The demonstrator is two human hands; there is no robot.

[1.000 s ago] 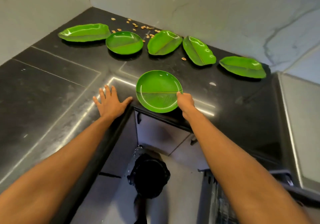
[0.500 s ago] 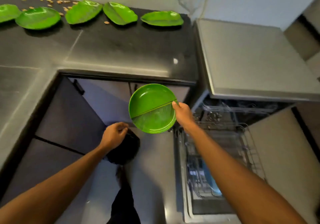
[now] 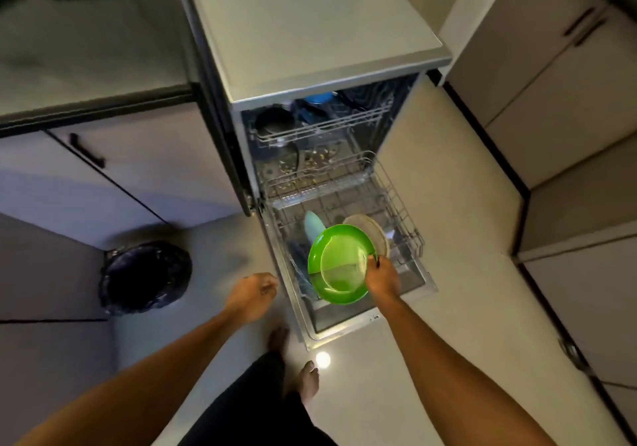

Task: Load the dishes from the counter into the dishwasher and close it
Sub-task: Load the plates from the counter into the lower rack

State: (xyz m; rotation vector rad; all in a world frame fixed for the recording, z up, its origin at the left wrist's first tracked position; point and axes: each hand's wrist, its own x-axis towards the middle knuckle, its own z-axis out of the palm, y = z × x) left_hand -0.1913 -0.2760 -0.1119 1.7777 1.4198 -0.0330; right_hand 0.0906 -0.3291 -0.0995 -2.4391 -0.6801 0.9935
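Right hand [image 3: 381, 273] pinches the green plate [image 3: 339, 268] by its rim over the lower rack [image 3: 408, 226] — we flag a slip, or a knock on the white plate [image 3: 374, 230]. Left hand [image 3: 253, 295] loosely curled, empty.

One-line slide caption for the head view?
Head view: right hand holds a round green plate over the open dishwasher's lower rack; left hand hangs idle.

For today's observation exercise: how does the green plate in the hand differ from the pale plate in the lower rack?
The green plate is gripped by the right hand; the pale plate stands in the lower rack. The green plate shows fully; the pale plate sits partly hidden behind it. Both are round.
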